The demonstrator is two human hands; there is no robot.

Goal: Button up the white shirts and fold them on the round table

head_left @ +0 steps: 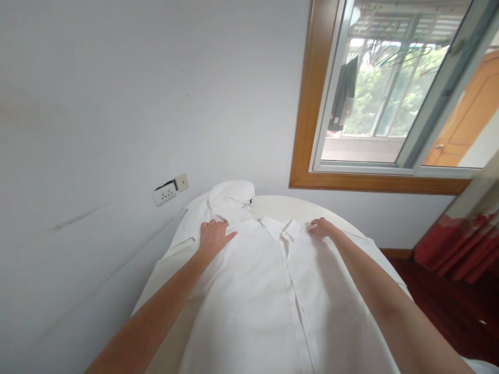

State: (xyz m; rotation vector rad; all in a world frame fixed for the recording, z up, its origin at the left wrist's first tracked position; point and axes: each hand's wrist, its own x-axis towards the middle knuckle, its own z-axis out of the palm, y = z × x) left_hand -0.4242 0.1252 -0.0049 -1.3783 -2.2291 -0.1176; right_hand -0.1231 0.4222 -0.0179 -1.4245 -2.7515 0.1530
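White cotton-looking cloth takes up the middle of the head view: a shirt (pixel 249 296) spread front up on a pale tabletop (pixel 298 206), its collar (pixel 277 228) towards the wall (pixel 234 104) and its body running back towards the wearer. Laid this way, the button front forms a long line down its middle, and both shoulders come within arm's reach, which probably explains the stance.

The left hand (pixel 213 236) lies palm down at the shirt's left shoulder area, fingers bent, thumb standing well clear; I cannot tell whether that grip has any cloth tucked beneath it. The right hand (pixel 322 227) is at the opposite shoulder, fingertips curled in close to the fabric; whether this grip pinches it or merely presses is also unclear. Arms set wide like this would seem to keep the upper part flat and even.

Beyond the shirt's left shoulder sits a bunched white cloth (pixel 232 200), perhaps a separate piece. Farther left is a wall socket (pixel 165 194); to the shirt's right are a wood-framed window (pixel 362 130) and a red-and-pale curtain (pixel 460 244).
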